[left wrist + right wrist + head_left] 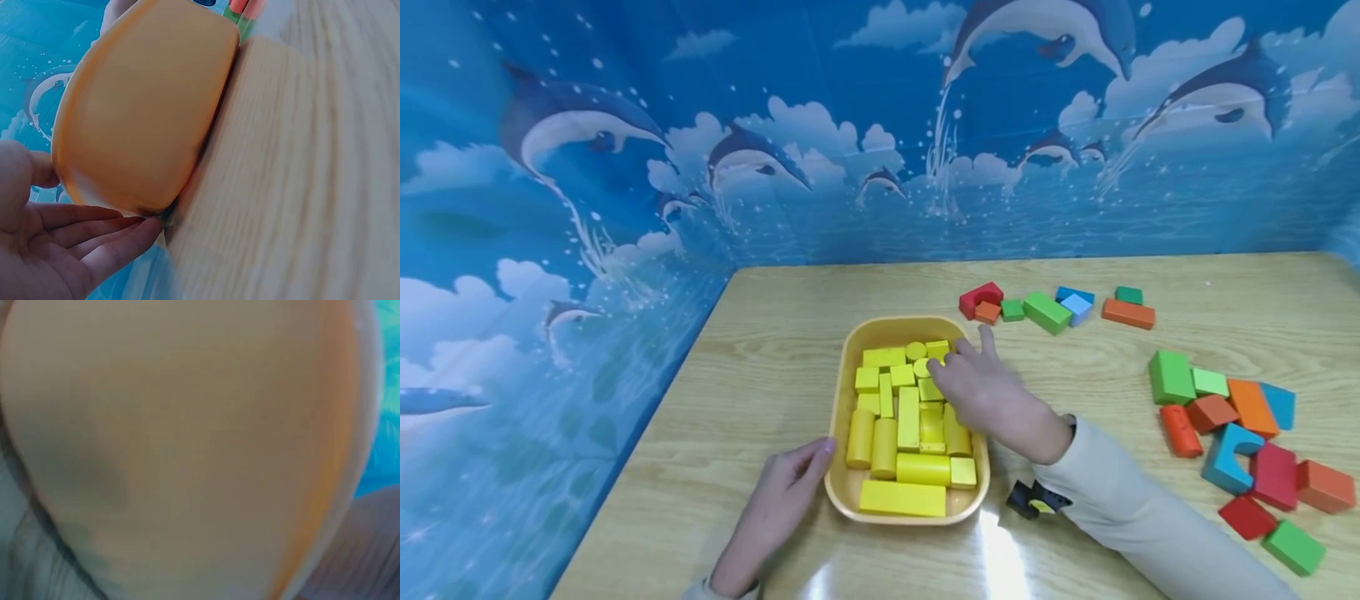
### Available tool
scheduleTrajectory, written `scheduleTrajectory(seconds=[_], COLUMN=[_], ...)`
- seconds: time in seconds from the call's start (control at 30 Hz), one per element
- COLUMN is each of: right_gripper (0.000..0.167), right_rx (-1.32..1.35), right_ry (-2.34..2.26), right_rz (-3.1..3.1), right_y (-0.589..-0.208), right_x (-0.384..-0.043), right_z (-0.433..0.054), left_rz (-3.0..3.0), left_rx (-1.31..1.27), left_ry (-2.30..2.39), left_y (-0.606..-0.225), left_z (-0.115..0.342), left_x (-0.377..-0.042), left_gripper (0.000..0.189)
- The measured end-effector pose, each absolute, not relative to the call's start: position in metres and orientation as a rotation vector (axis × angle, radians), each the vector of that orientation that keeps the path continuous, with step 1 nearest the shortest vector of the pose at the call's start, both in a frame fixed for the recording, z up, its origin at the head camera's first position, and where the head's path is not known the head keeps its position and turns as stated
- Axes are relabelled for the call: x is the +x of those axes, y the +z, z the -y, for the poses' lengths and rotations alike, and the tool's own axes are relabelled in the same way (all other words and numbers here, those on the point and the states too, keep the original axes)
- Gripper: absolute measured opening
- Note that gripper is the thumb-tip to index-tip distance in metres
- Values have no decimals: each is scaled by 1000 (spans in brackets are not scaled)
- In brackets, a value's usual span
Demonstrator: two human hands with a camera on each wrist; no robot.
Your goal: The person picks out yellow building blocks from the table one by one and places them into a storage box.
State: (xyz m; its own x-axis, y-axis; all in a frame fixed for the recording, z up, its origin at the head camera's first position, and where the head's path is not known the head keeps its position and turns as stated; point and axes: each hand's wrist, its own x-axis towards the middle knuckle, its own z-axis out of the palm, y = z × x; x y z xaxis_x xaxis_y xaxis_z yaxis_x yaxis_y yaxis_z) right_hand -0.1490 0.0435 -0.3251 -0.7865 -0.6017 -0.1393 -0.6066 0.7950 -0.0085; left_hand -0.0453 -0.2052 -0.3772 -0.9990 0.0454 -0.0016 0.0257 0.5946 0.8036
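A light-orange tub (837, 417) full of yellow blocks (908, 418) stands on the table: cylinders, bars, cubes and small round pieces. At its left side, my left hand (786, 492) has the thumb at the rim. In the left wrist view the fingers (94, 234) reach out fairly straight to the tub's lower corner. My right hand (981, 392) reaches over the tub's right rim, fingers spread, one of them right at a round yellow block (922, 367) near the far end. Its palm side is hidden. The tub's outer wall (187, 437) fills the right wrist view.
Red, green and blue blocks lie in a row behind the tub, among them a green block (1047, 312). On the right is a cluster with a blue arch (1231, 457). A black device (1037, 500) sits by the right sleeve. A dolphin-print curtain (850, 125) borders the table.
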Motion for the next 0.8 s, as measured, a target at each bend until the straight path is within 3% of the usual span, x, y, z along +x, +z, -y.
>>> scheduleTrajectory(seconds=[0.2,0.47,0.63,0.8], right_gripper=[47,9,14,31], right_rx=[-882,-1035,-949,-816], right_ry=[13,242,142,-76], right_rz=[-2848,-3007,-2878,-2729], right_y=[-327,-332,-329,-323], right_x=[-148,-138,-146,-155], right_z=[-43,-39,-40,-44], left_rz=[-2782,-2802,-2786,-2783], left_rx=[73,90,82,71], left_ry=[1405,1416,1418,1421], left_y=[-377,-379,-379,-380], left_z=[205,204,204,204], left_x=[-45,-47,-47,-46], left_gripper=[38,32,37,37])
